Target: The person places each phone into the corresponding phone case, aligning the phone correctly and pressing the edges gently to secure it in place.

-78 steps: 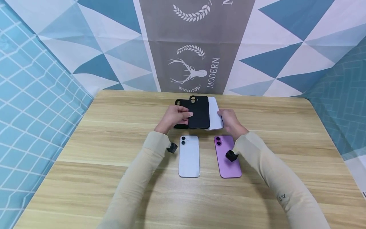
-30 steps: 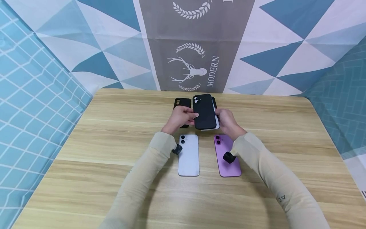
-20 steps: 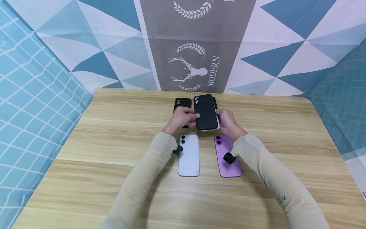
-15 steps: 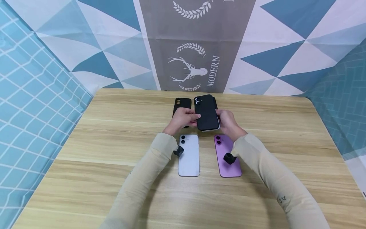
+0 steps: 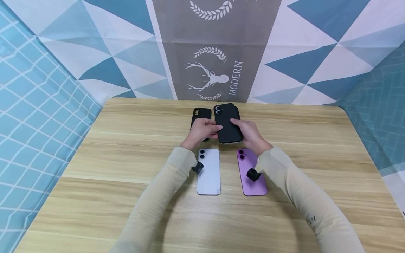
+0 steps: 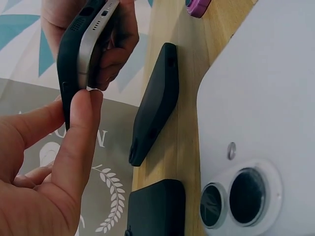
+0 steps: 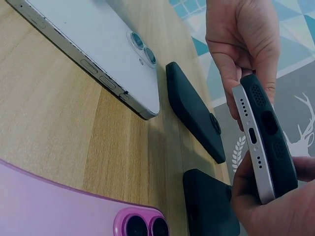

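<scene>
Both hands hold a black phone case (image 5: 227,123) over the back of a white phone (image 7: 254,142) above the far part of the table. My left hand (image 5: 202,133) pinches its left edge between thumb and fingers. On the opposite edge, my right hand (image 5: 250,134) has its thumb on the case's back and its fingers underneath. In the right wrist view, the phone's silver edge with its charging port stands out from the case along the bottom end. Through the case's camera opening, the phone's white camera area shows.
Two more black cases lie on the wooden table (image 5: 110,158): one case (image 5: 202,113) beside my left hand, another case (image 7: 209,204) mostly hidden under the held one. Nearer lie a white phone (image 5: 210,179) and a purple phone (image 5: 248,181), backs up. A patterned cloth (image 5: 126,45) hangs behind.
The black case and white phone, earlier apart side by side, have come together, the case now covering the phone's back. My right thumb has moved from the phone's edge onto the case's back.
</scene>
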`<state>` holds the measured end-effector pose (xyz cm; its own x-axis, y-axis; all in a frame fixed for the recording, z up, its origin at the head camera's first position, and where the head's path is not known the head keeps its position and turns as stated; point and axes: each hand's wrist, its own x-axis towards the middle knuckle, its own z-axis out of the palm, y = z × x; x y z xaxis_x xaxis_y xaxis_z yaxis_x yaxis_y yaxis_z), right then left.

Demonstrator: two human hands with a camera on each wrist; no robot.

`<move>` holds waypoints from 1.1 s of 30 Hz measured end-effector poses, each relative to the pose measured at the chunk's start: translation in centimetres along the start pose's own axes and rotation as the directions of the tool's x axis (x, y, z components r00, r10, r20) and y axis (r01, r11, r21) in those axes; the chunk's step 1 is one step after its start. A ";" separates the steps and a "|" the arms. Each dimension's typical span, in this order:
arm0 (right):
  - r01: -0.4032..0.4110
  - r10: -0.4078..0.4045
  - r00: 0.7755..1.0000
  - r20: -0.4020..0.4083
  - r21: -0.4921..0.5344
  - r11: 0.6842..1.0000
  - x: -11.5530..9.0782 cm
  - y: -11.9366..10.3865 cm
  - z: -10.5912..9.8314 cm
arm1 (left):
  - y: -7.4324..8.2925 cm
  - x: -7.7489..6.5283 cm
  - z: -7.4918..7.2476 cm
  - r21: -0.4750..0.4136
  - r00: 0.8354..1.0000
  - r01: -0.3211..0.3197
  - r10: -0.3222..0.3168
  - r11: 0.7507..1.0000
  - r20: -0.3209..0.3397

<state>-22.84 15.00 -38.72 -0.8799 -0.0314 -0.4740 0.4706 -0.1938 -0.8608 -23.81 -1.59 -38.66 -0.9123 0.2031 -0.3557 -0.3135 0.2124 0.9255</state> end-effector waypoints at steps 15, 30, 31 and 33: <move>0.017 -0.013 0.999 0.048 -0.083 0.996 -0.3 -0.7 -0.3 | -0.3 0.6 -0.7 -0.101 0.998 -0.048 0.052 0.994 0.034; 0.012 0.022 0.991 0.131 -0.254 0.967 -0.8 -2.1 -1.5 | 0.1 0.1 -3.4 -0.275 0.996 -0.023 0.047 0.961 0.081; 0.013 0.025 0.990 0.140 -0.262 0.965 -0.8 -2.1 -1.5 | 0.1 0.1 -3.5 -0.286 0.995 -0.018 0.045 0.958 0.090; 0.014 0.030 0.988 0.152 -0.279 0.960 -0.9 -2.2 -1.5 | 0.0 -0.1 -3.6 -0.311 0.993 -0.008 0.044 0.950 0.108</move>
<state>-22.99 16.89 -36.67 -0.8648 -0.1863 -0.4662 0.4580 0.0874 -0.8846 -24.70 -5.01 -38.13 -0.8912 0.3144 -0.3270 -0.3728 -0.0970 0.9228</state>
